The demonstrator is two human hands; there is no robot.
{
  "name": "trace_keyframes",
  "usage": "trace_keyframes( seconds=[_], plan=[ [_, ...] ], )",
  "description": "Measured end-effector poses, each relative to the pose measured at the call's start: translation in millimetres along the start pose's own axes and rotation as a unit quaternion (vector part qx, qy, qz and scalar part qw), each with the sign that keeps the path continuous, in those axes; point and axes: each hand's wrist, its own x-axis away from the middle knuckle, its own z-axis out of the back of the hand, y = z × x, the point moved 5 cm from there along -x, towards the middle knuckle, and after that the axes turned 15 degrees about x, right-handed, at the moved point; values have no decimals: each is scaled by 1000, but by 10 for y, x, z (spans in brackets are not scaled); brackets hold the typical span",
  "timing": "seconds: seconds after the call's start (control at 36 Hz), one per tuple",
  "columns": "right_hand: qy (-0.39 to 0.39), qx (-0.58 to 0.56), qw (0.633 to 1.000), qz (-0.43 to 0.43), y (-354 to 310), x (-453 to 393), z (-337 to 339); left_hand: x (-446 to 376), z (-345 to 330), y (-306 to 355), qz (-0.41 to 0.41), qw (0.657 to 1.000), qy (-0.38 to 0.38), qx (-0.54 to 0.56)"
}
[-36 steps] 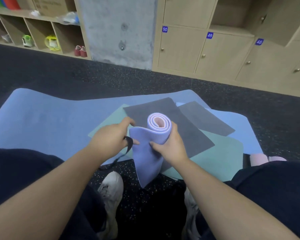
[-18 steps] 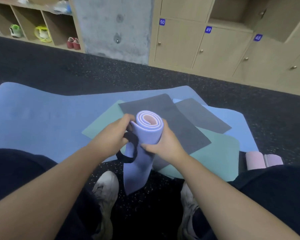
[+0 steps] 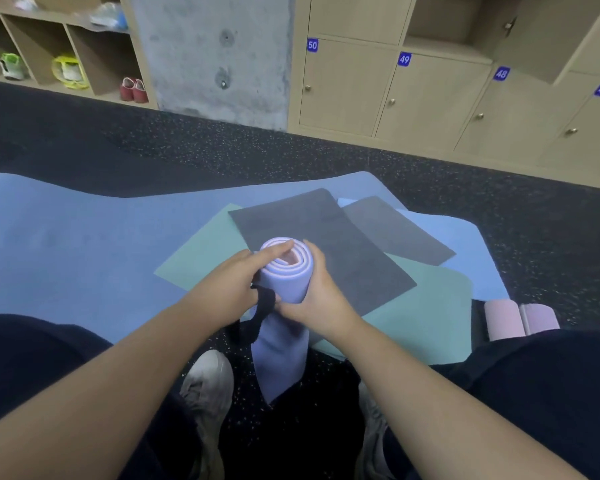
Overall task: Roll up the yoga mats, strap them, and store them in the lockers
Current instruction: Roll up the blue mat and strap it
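Purple rolled mat [image 3: 286, 275] held upright between both hands, above the floor in front of the knees.

Left to right: large blue mat [image 3: 66, 247] spread on the dark floor; left hand [image 3: 232, 282] curled against the roll, forefinger over its top rim, black strap [image 3: 262, 308] looped below it; right hand [image 3: 314, 299] wrapped round the roll's other side, loose tail hanging under; teal mat [image 3: 423, 313] and grey mats [image 3: 326, 244] stacked flat behind; pink rolled mat [image 3: 520, 318] lying far right; lockers [image 3: 430, 95] along the wall.
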Motion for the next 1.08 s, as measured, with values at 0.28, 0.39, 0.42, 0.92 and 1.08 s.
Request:
trace_keyframes(
  seconds=[0.28,0.39,0.42,0.92,1.08],
  plan=[
    [-23,46,997,-53,212,-38,72,-101,-123,75,36,999,-32,13],
    [2,57,996,-73,214,-24,83,-75,-139,111,28,999,-27,-32],
    [12,51,996,-69,184,-28,94,-82,-114,106,31,999,-17,-16],
    [-4,128,990,64,-531,-283,1133,-453,711,1176,-212,951,153,-165],
    [4,98,993,59,-458,-277,1106,-551,507,1055,-275,949,-3,-154]
  ],
)
